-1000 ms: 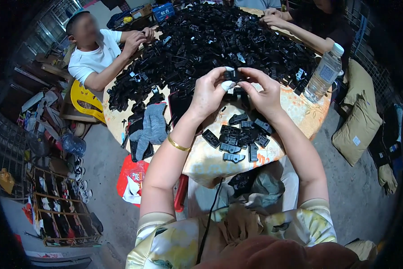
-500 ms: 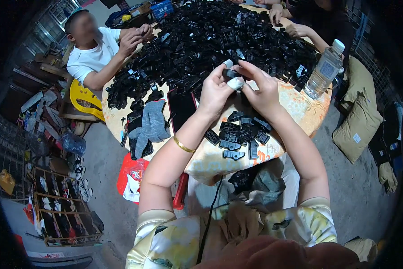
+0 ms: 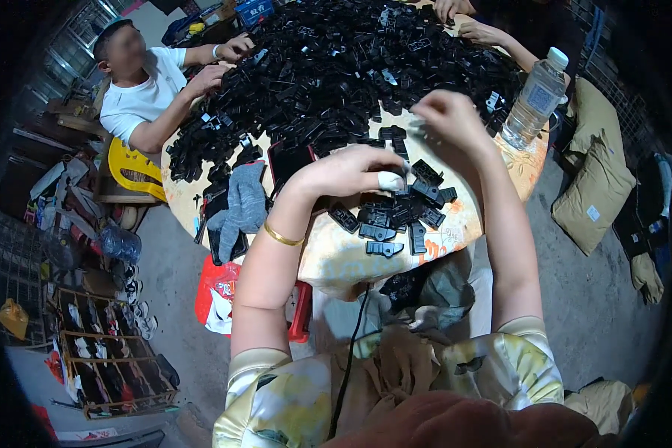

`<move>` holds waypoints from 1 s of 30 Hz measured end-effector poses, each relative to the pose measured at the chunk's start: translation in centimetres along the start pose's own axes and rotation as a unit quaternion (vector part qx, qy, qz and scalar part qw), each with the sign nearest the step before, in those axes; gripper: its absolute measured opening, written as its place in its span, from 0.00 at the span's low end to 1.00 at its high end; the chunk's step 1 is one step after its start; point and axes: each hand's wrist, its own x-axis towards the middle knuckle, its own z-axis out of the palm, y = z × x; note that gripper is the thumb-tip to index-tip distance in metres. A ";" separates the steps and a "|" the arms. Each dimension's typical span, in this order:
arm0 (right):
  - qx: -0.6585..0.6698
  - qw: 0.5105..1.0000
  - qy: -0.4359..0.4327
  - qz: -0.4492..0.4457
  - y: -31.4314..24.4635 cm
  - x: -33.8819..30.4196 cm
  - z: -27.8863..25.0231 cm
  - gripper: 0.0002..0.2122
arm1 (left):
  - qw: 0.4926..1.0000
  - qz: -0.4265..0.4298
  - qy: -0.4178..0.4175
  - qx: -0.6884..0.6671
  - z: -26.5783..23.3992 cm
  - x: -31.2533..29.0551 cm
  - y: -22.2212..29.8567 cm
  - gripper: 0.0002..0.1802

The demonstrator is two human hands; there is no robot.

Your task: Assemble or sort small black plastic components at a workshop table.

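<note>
My left hand (image 3: 354,170) arches over a small pile of black plastic parts (image 3: 381,216) near the table's front edge. White tape wraps its thumb, which stands apart from the fingers; no part shows clearly gripped in it. Above the bare strip between this pile and the large heap of black plastic parts (image 3: 321,82) is my right hand (image 3: 455,119). Its fingers bend toward the heap's near edge and are smeared by motion, so whether they hold anything is unclear. A single black part (image 3: 392,134) lies just beyond my left fingertips.
A round table with a patterned cloth (image 3: 336,257) carries everything. A grey glove (image 3: 245,198) and a dark phone (image 3: 289,160) lie left; a clear water bottle (image 3: 534,101) stands right. One co-worker (image 3: 145,82) sits far left; another's hands (image 3: 481,31) reach in at far right.
My hands have parted from around a small dark part held between them. The left came down over the small pile; the right moved rightward. The left co-worker's hands lowered to the heap.
</note>
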 end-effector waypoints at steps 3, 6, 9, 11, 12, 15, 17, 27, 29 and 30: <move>-0.066 0.990 -0.119 -0.024 -2.9 -0.9 1.2 0.22 | 0.983 -0.039 0.082 -0.162 -0.5 -0.6 -0.2 0.18; -0.140 0.977 -0.145 -0.063 -2.9 -1.3 1.9 0.22 | 0.939 -0.066 0.298 0.157 -0.2 0.3 -1.6 0.14; -0.032 0.983 -0.178 -0.020 -2.9 -1.3 1.5 0.19 | 0.911 -0.095 0.302 0.265 1.3 1.0 -2.3 0.17; 0.073 0.985 -0.158 0.012 -2.7 -1.3 1.2 0.20 | 0.899 -0.095 0.294 0.310 1.6 1.5 -2.1 0.16; 0.177 0.974 -0.137 0.044 -2.6 -1.2 0.9 0.21 | 0.895 -0.083 0.297 0.321 1.9 1.7 -2.2 0.16; 0.303 0.942 -0.136 0.053 -4.2 -1.5 0.4 0.19 | 0.906 -0.078 0.312 0.275 2.2 1.7 -2.5 0.15; 0.435 0.892 -0.114 0.055 -4.4 -1.7 0.5 0.17 | 0.925 -0.086 0.351 0.122 1.8 1.9 -2.2 0.14; 0.294 0.938 -0.092 -0.161 -4.4 -2.2 2.3 0.14 | 0.769 -0.006 0.226 -0.597 -0.3 1.3 -2.7 0.16; 0.216 0.954 -0.072 -0.194 -4.8 -2.3 2.0 0.14 | 0.776 -0.004 0.204 -0.597 -0.4 1.1 -3.2 0.16; 0.191 0.954 -0.048 -0.224 -4.9 -2.3 2.1 0.13 | 0.782 -0.002 0.181 -0.597 -0.5 0.9 -3.4 0.17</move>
